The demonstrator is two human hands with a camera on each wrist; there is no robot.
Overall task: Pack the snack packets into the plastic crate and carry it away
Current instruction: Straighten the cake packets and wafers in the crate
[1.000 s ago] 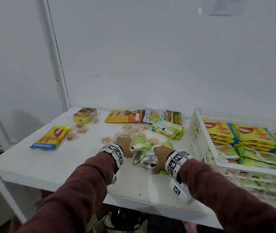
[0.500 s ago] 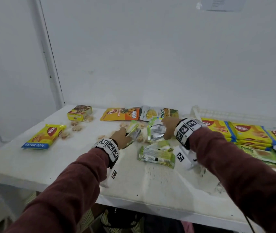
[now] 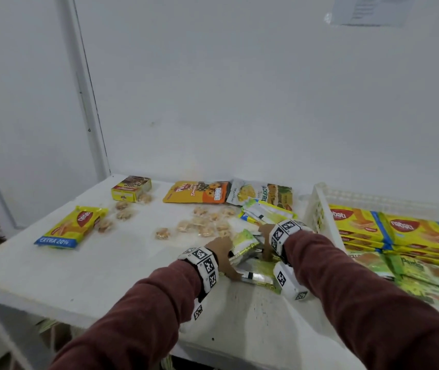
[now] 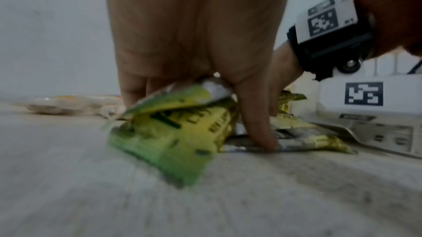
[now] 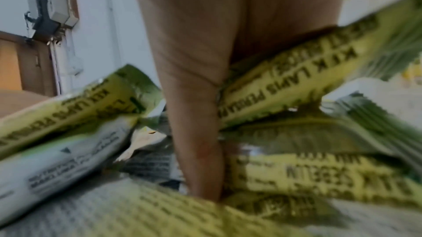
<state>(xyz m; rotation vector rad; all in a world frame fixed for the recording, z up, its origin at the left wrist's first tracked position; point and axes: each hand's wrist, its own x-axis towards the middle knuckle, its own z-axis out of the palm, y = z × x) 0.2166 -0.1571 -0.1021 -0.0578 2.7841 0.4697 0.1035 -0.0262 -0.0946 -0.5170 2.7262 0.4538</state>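
A pile of green-and-yellow snack packets (image 3: 255,275) lies on the white table (image 3: 106,276), just left of the white plastic crate (image 3: 317,206). My left hand (image 3: 222,253) holds one green packet (image 3: 245,240) in its fingers, and its thumb presses a packet flat on the table (image 4: 303,143). My right hand (image 3: 265,236) reaches into the same pile, its thumb pushed down between packets (image 5: 297,82) that its fingers clasp. The crate holds yellow wafer packs (image 3: 360,222) and green packets (image 3: 413,271).
Loose on the table are a yellow wafer pack (image 3: 74,227), a small box (image 3: 131,188), an orange pouch (image 3: 197,192), a jackfruit pouch (image 3: 261,194), several small wrapped snacks (image 3: 205,222) and another stack of green packets (image 3: 266,212). The wall stands close behind.
My right hand has come down from the back of the table to the pile by the crate. My left hand has moved forward and to the right to join it.
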